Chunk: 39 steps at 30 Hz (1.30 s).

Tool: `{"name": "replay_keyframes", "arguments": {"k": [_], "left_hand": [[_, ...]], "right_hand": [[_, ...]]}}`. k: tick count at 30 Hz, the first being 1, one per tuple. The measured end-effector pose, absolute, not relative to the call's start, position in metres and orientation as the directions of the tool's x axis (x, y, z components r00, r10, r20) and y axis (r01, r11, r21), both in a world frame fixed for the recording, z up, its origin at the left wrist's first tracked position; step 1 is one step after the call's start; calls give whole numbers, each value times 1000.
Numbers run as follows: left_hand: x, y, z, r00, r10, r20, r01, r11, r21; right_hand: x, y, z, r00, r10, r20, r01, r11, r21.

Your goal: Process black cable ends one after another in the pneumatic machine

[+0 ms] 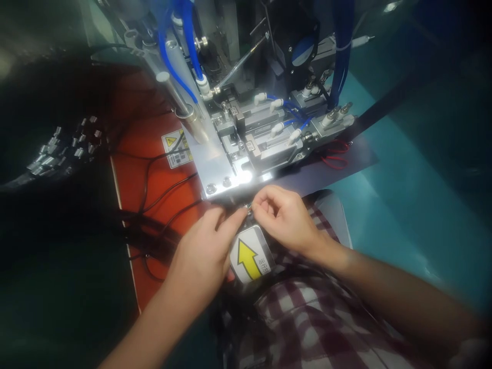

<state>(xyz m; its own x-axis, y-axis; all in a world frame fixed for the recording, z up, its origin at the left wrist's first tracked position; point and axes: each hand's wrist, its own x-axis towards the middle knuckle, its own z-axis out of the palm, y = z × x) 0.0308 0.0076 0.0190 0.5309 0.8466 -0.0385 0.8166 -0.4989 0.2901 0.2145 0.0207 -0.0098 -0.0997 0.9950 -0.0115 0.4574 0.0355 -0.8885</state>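
Pinching a tiny shiny metal part (248, 208) between the left hand (203, 253) and right hand (286, 218), just under the smooth silver plate (215, 164). Too small and blurry to name.

Dim scene, corners dark with heavy vignette; light falls from above onto centre, strong glare on polished metal plate (219, 174); left side near black, bundle of connectors (65, 148) barely lit; soft blur overall, lower edge smeared; wide-angle bending at edges; teal surface (403, 205) murky, unevenly lit
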Motion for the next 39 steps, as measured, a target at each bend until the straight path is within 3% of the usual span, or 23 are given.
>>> {"name": "replay_keyframes", "arguments": {"k": [4,12,14,20,24,29,39], "left_hand": [[31,7,20,527,848,-48,818,-491,298],[27,7,13,508,860,44,779,-481,402],[26,6,13,505,861,69,765,-482,427],[26,7,13,514,854,79,750,-492,443],[27,7,14,514,855,77,756,-493,430],[27,8,14,510,857,71,760,-488,430],[26,7,14,505,861,61,762,-479,436]], "right_hand": [[216,23,-12,-120,976,-182,279,-142,-950],[221,24,-13,-145,961,-233,234,-196,-952],[222,22,-13,-121,976,-179,258,-143,-955],[220,15,-13,-90,959,269,436,281,-855],[221,14,-17,-129,912,390,464,402,-789],[224,14,-21,-148,893,425,480,441,-759],[218,17,-20,-169,953,251,533,303,-790]]}}
